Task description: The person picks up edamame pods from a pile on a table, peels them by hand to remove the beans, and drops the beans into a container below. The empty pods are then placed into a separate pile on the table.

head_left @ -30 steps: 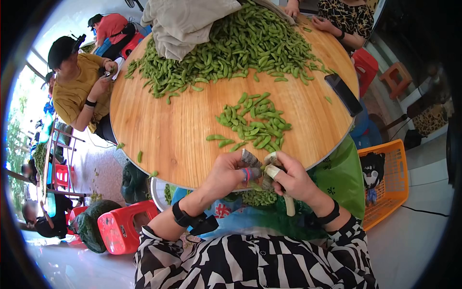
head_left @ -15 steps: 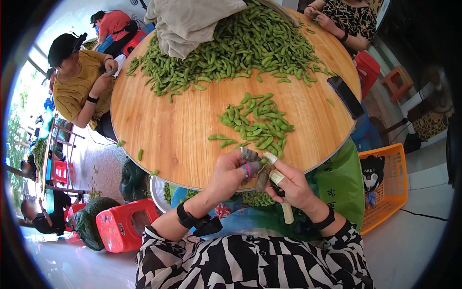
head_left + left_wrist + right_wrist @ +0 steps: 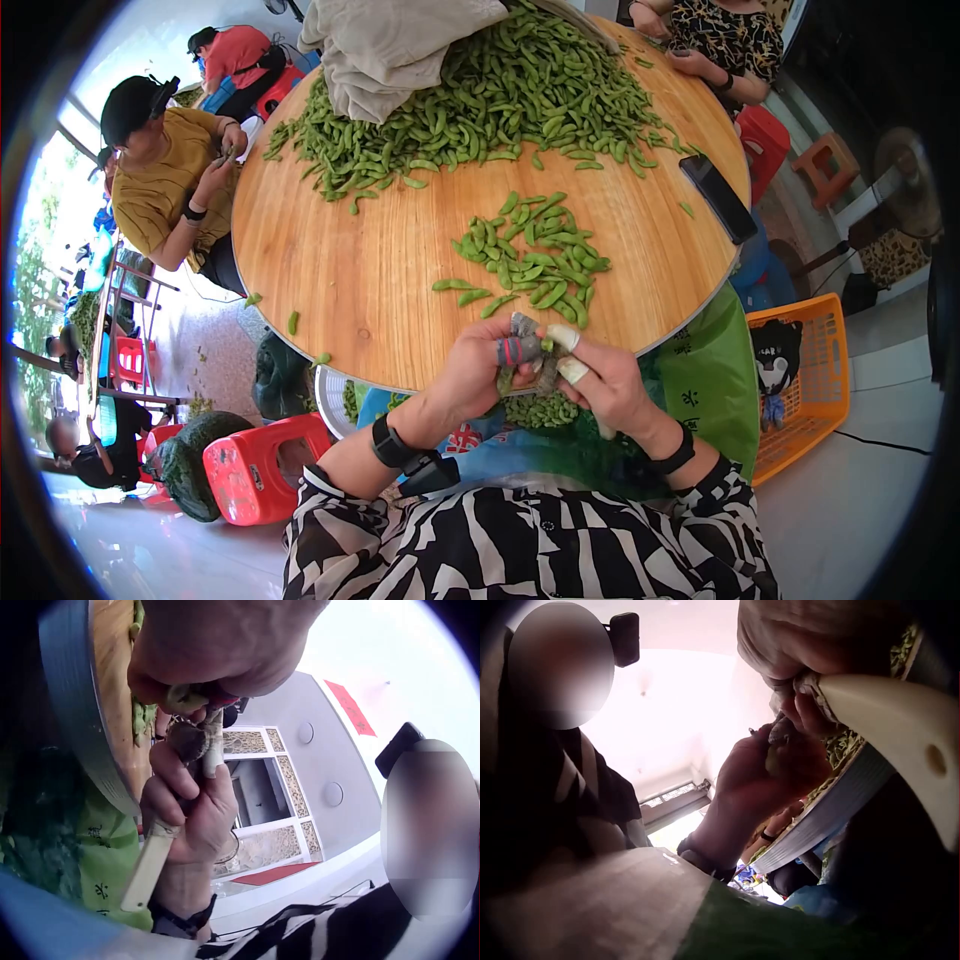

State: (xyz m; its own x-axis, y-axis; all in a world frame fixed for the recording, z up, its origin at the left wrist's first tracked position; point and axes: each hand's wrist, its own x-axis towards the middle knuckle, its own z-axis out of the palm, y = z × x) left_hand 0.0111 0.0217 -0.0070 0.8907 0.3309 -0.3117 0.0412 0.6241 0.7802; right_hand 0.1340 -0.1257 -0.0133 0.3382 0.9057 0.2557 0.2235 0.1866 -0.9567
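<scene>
My two hands meet over the table's near edge. The left hand (image 3: 470, 370), with grey and pink wraps on its fingers, pinches a green soybean pod (image 3: 184, 699). My right hand (image 3: 612, 385), pale tape on its thumb and finger, grips a tool by its cream handle (image 3: 147, 871); the handle has a hole near its end. The tool's working end is hidden among the fingers. Right-hand fingertips are right at the pod. Beyond the hands, a small group of pods (image 3: 540, 255) lies on the round wooden table (image 3: 370, 280).
A large pod heap (image 3: 500, 100), partly under a beige cloth (image 3: 390, 50), fills the far side. A black phone (image 3: 718, 198) lies at the right edge. Small green beans (image 3: 540, 410) sit below the table edge. An orange crate (image 3: 800, 390) and red stool (image 3: 262, 470) flank me.
My right hand has turned, so the cream handle now shows less in the head view. The left hand has turned slightly, its pink-banded finger more level. The pods on the table have stayed put.
</scene>
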